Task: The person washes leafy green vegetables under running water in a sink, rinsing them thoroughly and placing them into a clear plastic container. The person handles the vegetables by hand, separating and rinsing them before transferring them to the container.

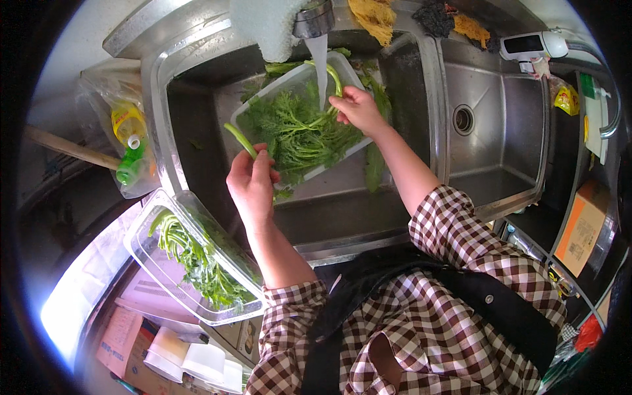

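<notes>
My left hand (pixel 253 182) grips a thick green stalk (pixel 240 139) of a leafy vegetable, over the left side of the sink. Between the thumb and fingers of my right hand (pixel 359 109) is another leafy green stem (pixel 334 79), close to the running water. A clear plastic tub (pixel 353 69) sits tilted in the steel sink basin (pixel 316 212). Leafy greens (pixel 306 131) with feathery leaves fill it, in water. The stream (pixel 318 64) from the faucet (pixel 314 20) falls into this tub. Loose leaves (pixel 376 163) lie outside it on the basin floor.
A second clear tub (pixel 173 281) holding greens (pixel 197 264) stands at the lower left. Bagged bottles (pixel 129 128) are beside the sink's left rim. To the right is a smaller basin (pixel 493 113) with a drain. Scrubbing pads (pixel 434 19) lie along the back ledge; white cups (pixel 202 360) stand below left.
</notes>
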`<state>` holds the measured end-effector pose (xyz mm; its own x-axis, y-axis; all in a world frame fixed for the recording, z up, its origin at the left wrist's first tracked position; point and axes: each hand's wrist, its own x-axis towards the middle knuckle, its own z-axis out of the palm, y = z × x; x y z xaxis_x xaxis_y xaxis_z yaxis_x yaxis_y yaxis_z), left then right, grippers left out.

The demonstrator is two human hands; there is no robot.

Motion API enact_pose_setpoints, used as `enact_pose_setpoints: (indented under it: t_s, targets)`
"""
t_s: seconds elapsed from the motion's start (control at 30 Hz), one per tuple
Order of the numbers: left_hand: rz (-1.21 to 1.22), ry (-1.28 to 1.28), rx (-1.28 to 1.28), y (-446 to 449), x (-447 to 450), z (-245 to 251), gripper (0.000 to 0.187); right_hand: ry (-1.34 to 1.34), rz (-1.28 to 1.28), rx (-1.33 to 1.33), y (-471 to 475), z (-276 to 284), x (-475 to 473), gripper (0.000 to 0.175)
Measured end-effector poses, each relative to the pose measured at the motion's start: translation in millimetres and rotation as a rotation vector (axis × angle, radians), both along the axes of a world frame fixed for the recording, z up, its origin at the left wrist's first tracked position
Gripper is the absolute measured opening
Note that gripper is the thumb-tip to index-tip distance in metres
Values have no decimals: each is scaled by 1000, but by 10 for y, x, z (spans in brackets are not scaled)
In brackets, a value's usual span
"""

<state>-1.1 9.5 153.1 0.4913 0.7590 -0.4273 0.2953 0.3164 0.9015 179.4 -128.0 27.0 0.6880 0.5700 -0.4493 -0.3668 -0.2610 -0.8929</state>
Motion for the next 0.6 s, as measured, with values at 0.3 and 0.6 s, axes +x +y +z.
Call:
enact_pose_setpoints:
  t_s: [0.3, 0.6]
  targets:
    - [-22, -220, -437, -41, 138, -141, 19, 32, 298, 128, -6, 599, 106, 16]
    - [-142, -324, -467, -10, 533, -364, 19, -623, 719, 92, 158, 904, -128, 30]
